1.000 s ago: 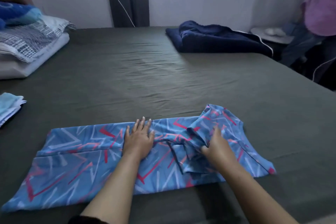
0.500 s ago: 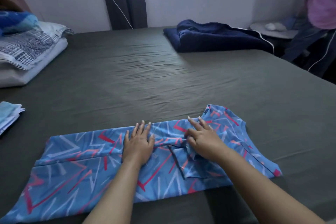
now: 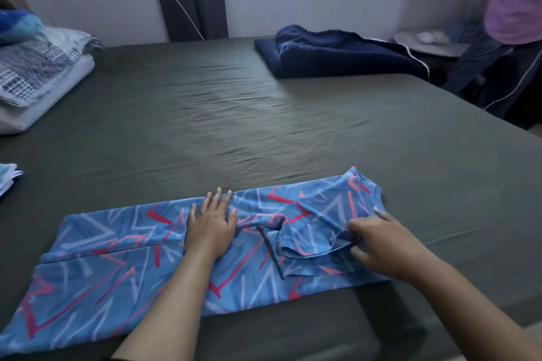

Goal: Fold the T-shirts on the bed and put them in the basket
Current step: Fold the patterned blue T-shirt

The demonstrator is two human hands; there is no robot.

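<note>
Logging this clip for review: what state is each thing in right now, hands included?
patterned blue T-shirt: flat on the bed, partly folded, sleeve end bunched.
left hand: flat, fingers straight, pressing the shirt's middle.
right hand: fingers curled, pinching the bunched sleeve fabric.
bed: covered by a wrinkled dark sheet.
navy garment: loosely heaped at the far side.
bedding stack: folded, piled at far left.

Blue patterned T-shirt (image 3: 123,267), partly folded, flat on bed (image 3: 264,126)
</note>
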